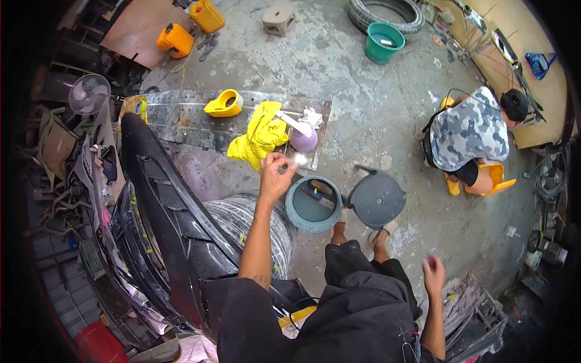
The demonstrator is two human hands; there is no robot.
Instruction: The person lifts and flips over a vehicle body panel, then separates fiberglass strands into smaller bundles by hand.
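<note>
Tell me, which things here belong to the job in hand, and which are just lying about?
Probably part of the job, being at or near the left hand:
blurred white thing
yellow cloth
purple container
grey tub

Probably just lying about, farther off:
fan
orange jerrycan
stool
tyre
green bucket

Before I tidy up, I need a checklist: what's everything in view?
Cloth: 1, yellow, on board
Board: 1, grey, ahead
Containers: 2, purple and yellow, on board
Tub: 1, grey-blue, ahead, tools inside
Round item: 1, dark grey, beside tub
Basin: 1, green, far floor
Tyre: 1, grey, behind basin
Jerrycans: 2, yellow and orange, far left
Step stool: 1, beige, far centre
Fan: 1, grey, left
Panel: 1, black, left
Co-worker: 1, grey camouflage top, right
Other clutter: too unclear to count
Left hand: 1, bare, beside white blur
Right hand: 1, bare, lower right
</note>
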